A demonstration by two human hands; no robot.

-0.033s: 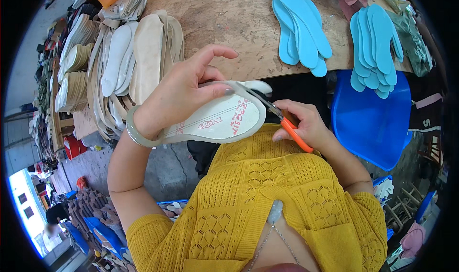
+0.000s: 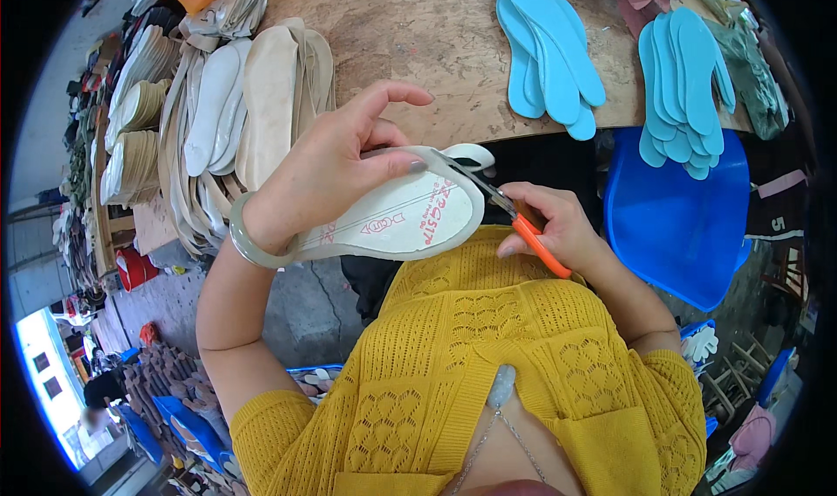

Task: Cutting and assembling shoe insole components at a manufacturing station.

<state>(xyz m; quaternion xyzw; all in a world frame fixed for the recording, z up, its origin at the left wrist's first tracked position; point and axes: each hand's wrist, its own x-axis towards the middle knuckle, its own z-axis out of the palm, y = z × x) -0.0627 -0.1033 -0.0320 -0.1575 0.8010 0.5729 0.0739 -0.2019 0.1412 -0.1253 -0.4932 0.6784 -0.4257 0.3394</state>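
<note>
Clock positions from the centre of view. Table (image 2: 401,51), wooden, 12 o'clock. Beige soles (image 2: 281,104), bundled on the table, 10 to 11 o'clock. Blue insoles, two fanned piles on the table: the fuller (image 2: 684,82) at 2 o'clock, overhanging the near edge, the other (image 2: 551,56) at 1 o'clock. Sole (image 2: 384,221), one, white, red and dark markings, held at centre, before the near edge. Left hand (image 2: 344,152), 10 to 11 o'clock, pinching the sole, thumb on its face, index finger raised and bent. Right hand (image 2: 555,221), 3 o'clock, closed around the scissors (image 2: 528,234), orange-handled, blades at the sole's edge. Bracelet (image 2: 247,241), pale, left wrist, 9 o'clock. Strip (image 2: 485,153), white, looped beside the blades, 1 o'clock.
</note>
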